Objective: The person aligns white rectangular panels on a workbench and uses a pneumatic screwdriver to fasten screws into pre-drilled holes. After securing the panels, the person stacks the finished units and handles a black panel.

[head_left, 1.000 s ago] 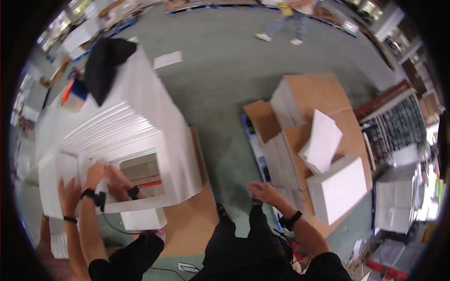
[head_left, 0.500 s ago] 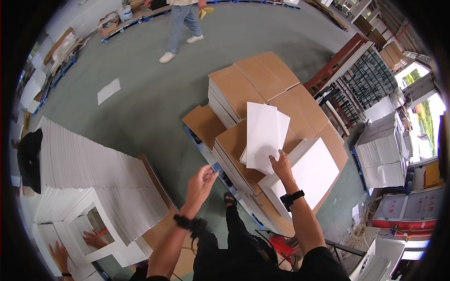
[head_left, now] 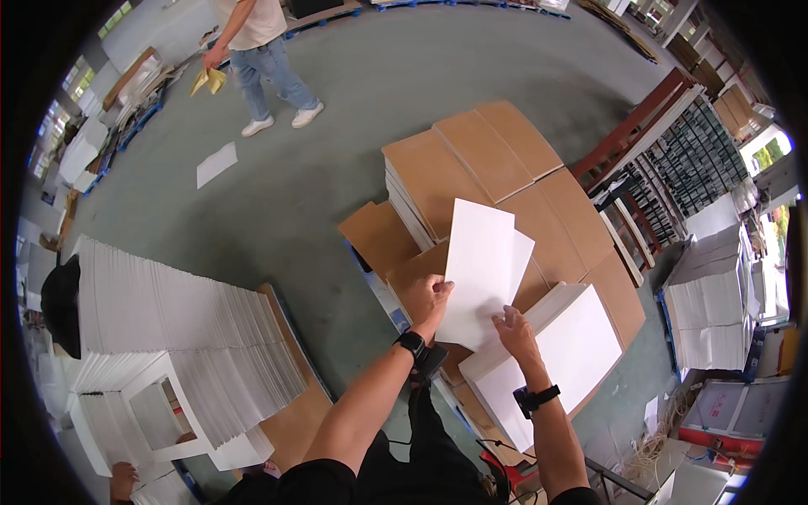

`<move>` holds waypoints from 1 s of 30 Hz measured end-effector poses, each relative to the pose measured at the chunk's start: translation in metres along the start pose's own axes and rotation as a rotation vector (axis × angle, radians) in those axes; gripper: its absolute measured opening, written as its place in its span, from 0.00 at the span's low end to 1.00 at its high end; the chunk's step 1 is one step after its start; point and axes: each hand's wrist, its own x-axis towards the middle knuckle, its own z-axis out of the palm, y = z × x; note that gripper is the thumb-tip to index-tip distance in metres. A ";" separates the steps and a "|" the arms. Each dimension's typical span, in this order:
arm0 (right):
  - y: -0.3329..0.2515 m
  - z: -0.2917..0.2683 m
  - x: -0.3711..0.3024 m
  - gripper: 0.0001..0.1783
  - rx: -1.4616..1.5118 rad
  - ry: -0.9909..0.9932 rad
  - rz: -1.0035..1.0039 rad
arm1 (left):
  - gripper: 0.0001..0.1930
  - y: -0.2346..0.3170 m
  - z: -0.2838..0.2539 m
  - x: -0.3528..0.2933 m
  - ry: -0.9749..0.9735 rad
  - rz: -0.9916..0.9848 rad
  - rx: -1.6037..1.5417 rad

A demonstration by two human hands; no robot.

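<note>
A white rectangular panel [head_left: 480, 252] lies over another white panel [head_left: 523, 248], turned at an angle beneath it, on a pallet load of brown cardboard. My left hand [head_left: 431, 301] is closed with its fingertips pinching the left edge of the upper panel. At the panel's lower right edge is my right hand [head_left: 517, 332], its fingers apart and the tips touching or just over the white surface. Right beside that hand, a stack of larger white boards [head_left: 572, 337] rests on the cardboard.
At lower left stands a tall stack of white sheets [head_left: 194, 311]; a co-worker's hand [head_left: 124, 480] is by a white frame [head_left: 158, 412] there. Another person [head_left: 269, 76] walks at the back with a yellow cloth-like thing [head_left: 208, 81]. A white sheet [head_left: 217, 165] lies on the floor.
My left hand has moved right, from empty air onto the panel's left edge. The walking person has moved left. The co-worker's hands at lower left have shifted lower.
</note>
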 end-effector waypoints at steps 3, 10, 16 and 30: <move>0.014 -0.004 -0.004 0.20 0.273 -0.133 -0.124 | 0.10 0.005 -0.017 -0.024 -0.042 -0.033 -0.366; 0.029 -0.017 -0.082 0.19 0.091 0.429 -0.534 | 0.13 0.054 -0.141 -0.124 -0.111 -0.068 -0.905; -0.105 0.036 -0.195 0.20 0.180 -0.208 -0.690 | 0.12 0.014 -0.277 -0.263 0.117 -0.112 -1.138; -0.368 0.256 -0.321 0.18 0.478 -1.018 -0.426 | 0.14 -0.061 -0.506 -0.422 0.797 -0.276 -0.885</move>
